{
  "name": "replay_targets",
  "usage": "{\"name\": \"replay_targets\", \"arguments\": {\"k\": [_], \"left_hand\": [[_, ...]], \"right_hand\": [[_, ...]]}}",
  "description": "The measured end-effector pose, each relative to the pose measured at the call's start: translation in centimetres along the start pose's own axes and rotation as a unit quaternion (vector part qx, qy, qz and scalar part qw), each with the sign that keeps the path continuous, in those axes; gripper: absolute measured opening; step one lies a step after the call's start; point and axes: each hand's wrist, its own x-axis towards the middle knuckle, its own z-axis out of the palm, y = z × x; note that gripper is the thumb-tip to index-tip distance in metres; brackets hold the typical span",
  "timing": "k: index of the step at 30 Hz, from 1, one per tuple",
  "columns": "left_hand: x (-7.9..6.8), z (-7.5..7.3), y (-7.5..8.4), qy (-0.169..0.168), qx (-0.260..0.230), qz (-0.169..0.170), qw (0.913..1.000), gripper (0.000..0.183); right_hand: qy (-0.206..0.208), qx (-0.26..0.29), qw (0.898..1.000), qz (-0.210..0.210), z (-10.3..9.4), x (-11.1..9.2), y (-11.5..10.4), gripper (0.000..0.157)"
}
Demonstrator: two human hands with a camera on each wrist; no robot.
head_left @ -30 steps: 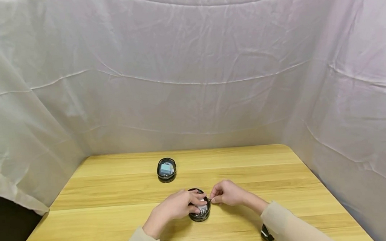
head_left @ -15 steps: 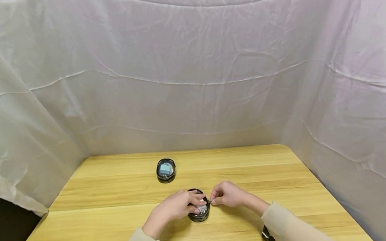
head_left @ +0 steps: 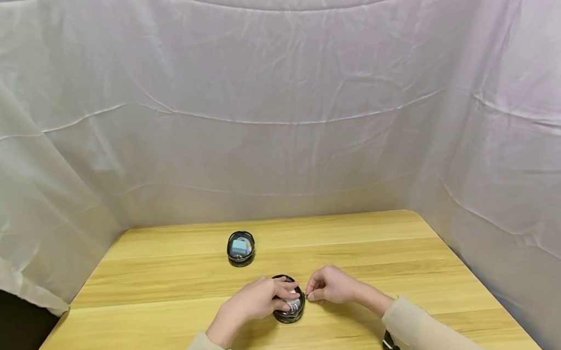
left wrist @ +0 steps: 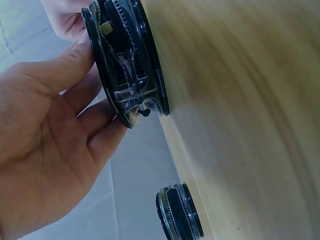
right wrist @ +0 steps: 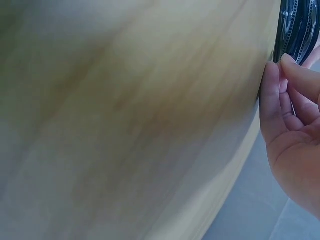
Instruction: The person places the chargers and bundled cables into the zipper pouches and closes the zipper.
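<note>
A small oval black case (head_left: 291,313) with a clear top and a zip round its side lies on the wooden table. My left hand (head_left: 260,298) rests on its top, thumb and fingers spread over the lid. At the case's right edge my right hand (head_left: 336,285) pinches a tiny dark zip pull between thumb and index finger. The left wrist view shows the case (left wrist: 126,75) side-on, with zip teeth along it and the left hand (left wrist: 55,125) against its top. In the right wrist view the fingertips of the right hand (right wrist: 295,115) meet beside the case (right wrist: 298,30).
A second similar case (head_left: 240,248), with a pale blue patch inside, stands farther back to the left on the table (head_left: 390,254). Pale cloth (head_left: 279,153) hangs behind the table and along both sides.
My right hand has shifted slightly toward me along the case's right edge, still pinching the zip pull. The left hand and the second case have stayed put.
</note>
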Motion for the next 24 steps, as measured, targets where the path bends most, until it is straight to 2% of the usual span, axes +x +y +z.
{"name": "replay_targets", "arguments": {"k": [6,11,17,21,24], "left_hand": [[0.04,0.17,0.01,0.0,-0.006,-0.007,1.0,0.033],[0.15,-0.06,0.4,-0.01,0.017,-0.005,0.9998,0.033],[0.03,-0.39,0.94,-0.03,0.091,0.008,0.9953,0.034],[-0.26,-0.39,0.68,-0.04,0.16,0.041,0.9854,0.036],[-0.58,-0.31,0.4,-0.041,0.191,0.059,0.979,0.039]], "right_hand": [[0.001,0.005,1.0,-0.002,0.05,-0.16,0.11,0.005],[0.004,0.013,1.0,-0.001,-0.05,-0.29,0.17,0.006],[0.0,0.014,1.0,0.002,-0.07,-0.52,0.12,0.006],[-0.004,0.017,1.0,0.004,0.02,-0.58,0.08,0.006],[-0.001,0.012,1.0,0.002,0.03,-0.51,0.0,0.006]]}}
